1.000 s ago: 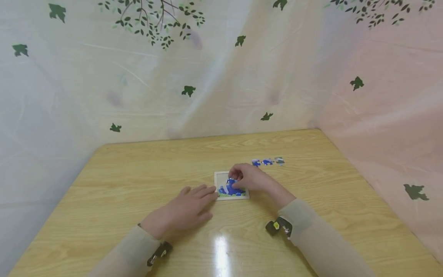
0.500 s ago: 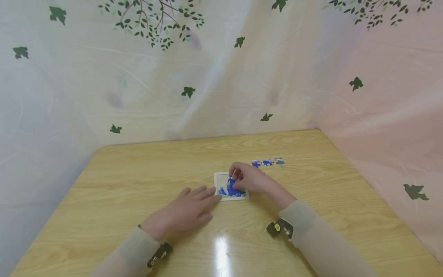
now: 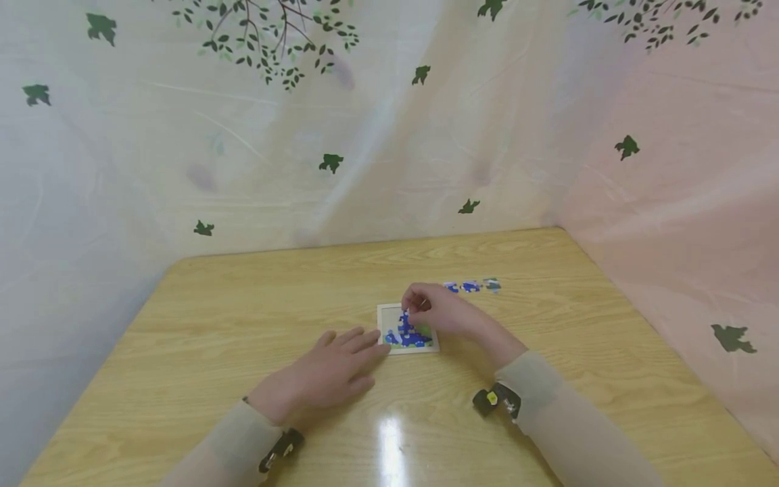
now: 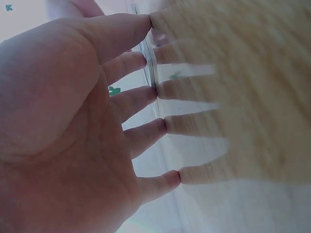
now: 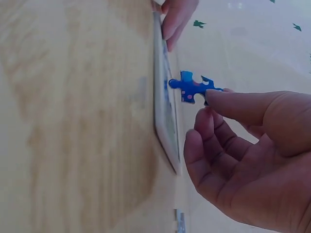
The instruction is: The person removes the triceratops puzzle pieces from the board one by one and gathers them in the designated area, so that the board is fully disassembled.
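My right hand pinches a blue jigsaw piece with pink dots between thumb and fingers. It is held just above a small white-rimmed puzzle tray, apart from the tray's surface in the right wrist view. Pieces in the tray's lower part form a blue and green picture; the upper left shows bare grey backing. My left hand lies palm down with straight, spread fingers, its fingertips touching the tray's left edge. My right hand covers the tray's upper right corner.
Loose jigsaw pieces lie in a row on the wooden table, beyond my right hand. A pale curtain with leaf and bird prints stands behind the table and along its sides.
The piece in my right hand now looks narrower and more upright, and more of the picture's right side shows. My right wrist has shifted slightly right. The left hand has hardly moved.
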The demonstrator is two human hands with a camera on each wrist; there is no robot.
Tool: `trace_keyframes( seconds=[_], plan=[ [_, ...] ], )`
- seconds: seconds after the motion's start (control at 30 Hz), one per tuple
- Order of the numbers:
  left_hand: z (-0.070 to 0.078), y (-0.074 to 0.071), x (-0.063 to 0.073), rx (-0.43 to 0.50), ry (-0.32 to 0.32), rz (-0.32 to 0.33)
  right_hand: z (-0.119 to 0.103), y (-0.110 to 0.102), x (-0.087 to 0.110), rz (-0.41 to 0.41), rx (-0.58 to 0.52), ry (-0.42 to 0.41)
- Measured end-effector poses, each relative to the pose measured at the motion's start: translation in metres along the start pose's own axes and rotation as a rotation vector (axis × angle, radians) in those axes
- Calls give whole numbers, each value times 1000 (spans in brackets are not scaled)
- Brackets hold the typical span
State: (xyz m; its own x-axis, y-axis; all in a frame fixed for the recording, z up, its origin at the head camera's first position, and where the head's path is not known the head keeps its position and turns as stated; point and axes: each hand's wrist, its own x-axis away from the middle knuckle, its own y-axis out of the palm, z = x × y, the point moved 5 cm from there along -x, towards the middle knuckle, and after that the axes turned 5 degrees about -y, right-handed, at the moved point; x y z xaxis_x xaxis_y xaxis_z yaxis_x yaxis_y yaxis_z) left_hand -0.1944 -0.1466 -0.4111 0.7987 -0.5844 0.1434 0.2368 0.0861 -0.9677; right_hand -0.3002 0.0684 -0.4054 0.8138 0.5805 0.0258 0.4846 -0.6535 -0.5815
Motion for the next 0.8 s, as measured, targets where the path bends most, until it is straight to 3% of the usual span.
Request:
trace_keyframes(
  seconds=[0.43,0.8],
  plan=[
    [-1,1,1,3,-10,-6,-4,-28,12,88,-22,-42],
    [-1,3,-1,5,-17,-5,13,-63,32,156,-14,-18]
  ],
)
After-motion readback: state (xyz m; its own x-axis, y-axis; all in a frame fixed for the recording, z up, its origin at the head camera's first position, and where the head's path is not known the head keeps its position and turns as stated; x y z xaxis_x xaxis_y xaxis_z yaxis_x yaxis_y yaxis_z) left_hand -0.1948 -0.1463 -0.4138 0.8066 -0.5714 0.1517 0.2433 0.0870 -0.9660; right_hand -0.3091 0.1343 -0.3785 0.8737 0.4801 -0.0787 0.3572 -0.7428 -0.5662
